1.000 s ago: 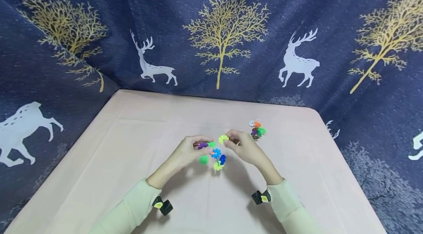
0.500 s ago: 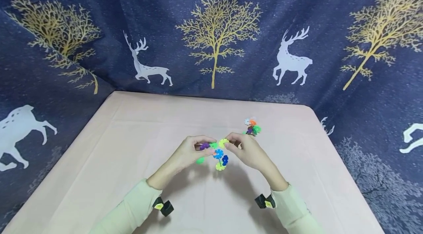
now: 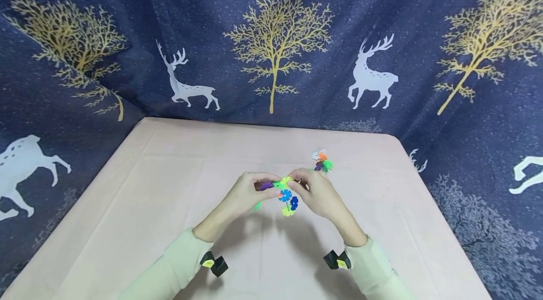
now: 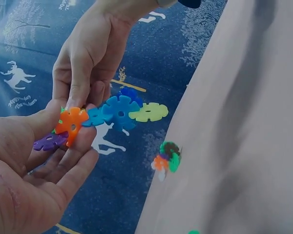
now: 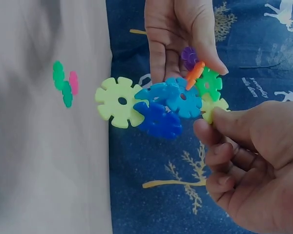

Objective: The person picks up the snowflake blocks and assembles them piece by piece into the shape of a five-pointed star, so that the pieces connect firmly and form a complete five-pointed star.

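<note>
My left hand (image 3: 242, 196) pinches a joined cluster of notched plastic snowflake discs. Orange (image 4: 71, 123) and purple (image 4: 50, 141) discs lie by its fingers, while light blue (image 5: 184, 99), dark blue (image 5: 161, 123) and pale yellow (image 5: 118, 102) ones stick out from the cluster. Between thumb and fingertips, my right hand (image 3: 316, 192) pinches a small yellow disc (image 5: 214, 105). That disc's edge meets the cluster's green disc (image 5: 208, 84); whether their notches interlock I cannot tell. Both hands are above the table, and fingers partly cover the cluster.
Beyond my right hand, another group of discs (image 3: 323, 161) lies on the pale pink tablecloth (image 3: 203, 144). Loose green (image 5: 58, 74) and pink discs (image 5: 73, 83) lie on the table too. A dark blue deer-print curtain (image 3: 237, 55) hangs behind the table.
The yellow disc in my right hand has come from apart to meeting the green disc. My left hand and the cluster have shifted slightly right, and the head view has turned a little.
</note>
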Available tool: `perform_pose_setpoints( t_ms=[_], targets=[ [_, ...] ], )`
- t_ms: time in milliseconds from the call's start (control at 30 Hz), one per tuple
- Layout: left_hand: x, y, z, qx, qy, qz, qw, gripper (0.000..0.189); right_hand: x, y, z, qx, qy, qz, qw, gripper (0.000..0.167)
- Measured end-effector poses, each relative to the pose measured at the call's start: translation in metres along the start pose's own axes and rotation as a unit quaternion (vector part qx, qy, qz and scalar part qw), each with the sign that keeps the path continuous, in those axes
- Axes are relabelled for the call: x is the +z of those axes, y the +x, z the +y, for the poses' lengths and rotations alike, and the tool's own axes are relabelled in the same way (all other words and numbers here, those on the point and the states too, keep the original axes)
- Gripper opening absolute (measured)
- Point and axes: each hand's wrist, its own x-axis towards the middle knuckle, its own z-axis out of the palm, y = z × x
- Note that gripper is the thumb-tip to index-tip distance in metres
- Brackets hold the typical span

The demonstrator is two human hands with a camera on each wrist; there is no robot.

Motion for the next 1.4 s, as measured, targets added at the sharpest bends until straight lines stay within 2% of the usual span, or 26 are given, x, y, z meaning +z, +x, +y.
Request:
perform_pose_setpoints(
  t_ms=[167,400,667,900,1100,1300,1400],
  targets=[
    [-0.002,0.000,-0.002,-0.013,0.000,-0.005,0.9999,0.030,0.005,0.004,0.000,0.012,0.013,-0.011,0.9998,0.010],
    [-0.003,-0.001,-0.003,-0.012,0.038,-0.018,0.9991,0.029,0.010,0.009,-0.002,0.015,0.026,-0.024,0.9993,0.007],
    [-0.003,-0.005,-0.009,-0.043,0.004,-0.009,0.9990,0.023,0.010,0.012,0.004,0.021,0.039,-0.022,0.9988,0.009],
    [-0.005,-0.009,-0.009,-0.047,0.015,-0.002,0.9988,0.017,0.009,0.019,0.032,0.048,0.013,0.025,0.9985,0.011],
    [-0.007,-0.012,-0.010,-0.054,0.024,0.006,0.9982,0.015,0.005,0.026,0.067,0.082,-0.043,0.055,0.9942,0.013],
    [-0.009,-0.013,-0.010,-0.069,0.023,0.006,0.9973,0.010,0.007,0.032,0.094,0.147,-0.091,0.030,0.9845,0.020],
    [-0.010,-0.013,-0.011,-0.067,0.029,0.008,0.9973,0.009,0.011,0.033,0.105,0.159,-0.117,0.021,0.9801,0.023]
  ],
)
